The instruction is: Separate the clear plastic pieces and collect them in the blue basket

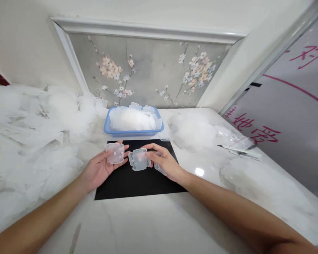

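Note:
My left hand (pixel 97 171) is palm up, its thumb on a small translucent plastic piece (pixel 115 153) with rounded corners that lies across the fingers. In my right hand (pixel 166 161), a similar clear plastic piece (pixel 140 160) is pinched between thumb and fingers. Another translucent piece (pixel 159 165) sits partly hidden under that same palm. The two front pieces are close together but apart. Both hands are above a black mat (pixel 119 187) on the table. Beyond them stands a blue basket (pixel 134 133) heaped with similar translucent pieces.
A large pile of translucent pieces (pixel 42 141) covers the left side of the table. At the right lie another heap (pixel 192 128), clear plastic bags (pixel 235 137) and a thin dark-tipped tool (pixel 237 151). A wall with a framed floral panel (pixel 153 70) closes off the back.

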The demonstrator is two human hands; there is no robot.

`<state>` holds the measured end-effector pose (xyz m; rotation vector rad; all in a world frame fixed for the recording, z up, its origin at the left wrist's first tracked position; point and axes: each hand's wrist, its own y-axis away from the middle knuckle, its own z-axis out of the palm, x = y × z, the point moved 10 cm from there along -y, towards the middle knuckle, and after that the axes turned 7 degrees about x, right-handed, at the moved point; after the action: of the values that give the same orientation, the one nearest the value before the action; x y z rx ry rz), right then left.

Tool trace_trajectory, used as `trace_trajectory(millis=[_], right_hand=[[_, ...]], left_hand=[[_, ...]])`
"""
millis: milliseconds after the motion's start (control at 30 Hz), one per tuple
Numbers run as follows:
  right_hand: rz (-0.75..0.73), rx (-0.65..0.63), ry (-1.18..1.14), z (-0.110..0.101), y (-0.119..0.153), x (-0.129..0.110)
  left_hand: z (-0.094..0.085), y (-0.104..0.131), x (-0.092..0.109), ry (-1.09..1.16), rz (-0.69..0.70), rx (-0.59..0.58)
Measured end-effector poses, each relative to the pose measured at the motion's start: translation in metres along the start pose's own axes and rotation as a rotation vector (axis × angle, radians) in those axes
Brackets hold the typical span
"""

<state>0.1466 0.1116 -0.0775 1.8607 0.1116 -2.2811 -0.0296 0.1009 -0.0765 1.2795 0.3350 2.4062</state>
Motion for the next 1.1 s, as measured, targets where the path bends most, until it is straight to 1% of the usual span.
trace_trajectory(millis=[67,133,233,333,433,567,633,700,733,800,833,900,933,967,1000,1067,1100], right_hand=[[0.061,-0.004,-0.052,-0.001,-0.001,0.006],[0.067,0.007,-0.073,-0.003,-0.002,0.006],[-0.004,0.036,-0.045,-0.007,-0.002,-0.002],[-0.099,0.04,0.11,-0.007,0.001,-0.01],[-0.251,0.0,0.426,-0.001,0.007,-0.016],[-0.579,-0.123,0.846,0.025,0.024,-0.023],[-0.714,-0.169,0.967,0.037,0.034,-0.024],[-0.791,-0.184,1.012,0.044,0.04,-0.028],[-0.808,-0.195,0.997,0.047,0.043,-0.03],[-0.772,-0.234,0.882,0.049,0.045,-0.034],[-0.708,-0.24,0.79,0.047,0.042,-0.035],[-0.5,-0.191,0.572,0.036,0.032,-0.031],[-0.381,-0.143,0.456,0.028,0.025,-0.026],[-0.266,-0.093,0.346,0.02,0.02,-0.02],[-0.163,-0.057,0.245,0.013,0.016,-0.013],[0.0,-0.042,0.072,0.008,0.011,-0.001],[0.065,-0.048,0.005,0.008,0.009,0.004]], left_hand=[[0.001,0.0,0.001,0.004,0.002,-0.002],[0.003,0.001,-0.001,0.031,-0.027,-0.033],[0.01,0.003,-0.006,0.085,-0.098,-0.122],[0.018,0.008,-0.009,0.107,-0.138,-0.212],[0.024,0.013,-0.012,0.102,-0.156,-0.265],[0.031,0.02,-0.014,0.086,-0.162,-0.295],[0.033,0.023,-0.017,0.074,-0.166,-0.302],[0.035,0.025,-0.021,0.052,-0.17,-0.312],[0.036,0.025,-0.024,0.036,-0.174,-0.323],[0.039,0.027,-0.028,-0.013,-0.19,-0.352],[0.038,0.027,-0.028,-0.05,-0.2,-0.356],[0.028,0.028,-0.021,-0.172,-0.226,-0.317],[0.018,0.029,-0.013,-0.261,-0.234,-0.269],[0.004,0.03,-0.003,-0.375,-0.245,-0.209],[-0.012,0.031,0.011,-0.478,-0.237,-0.141],[-0.047,0.035,0.047,-0.662,-0.171,0.016],[-0.063,0.036,0.068,-0.745,-0.097,0.093]])
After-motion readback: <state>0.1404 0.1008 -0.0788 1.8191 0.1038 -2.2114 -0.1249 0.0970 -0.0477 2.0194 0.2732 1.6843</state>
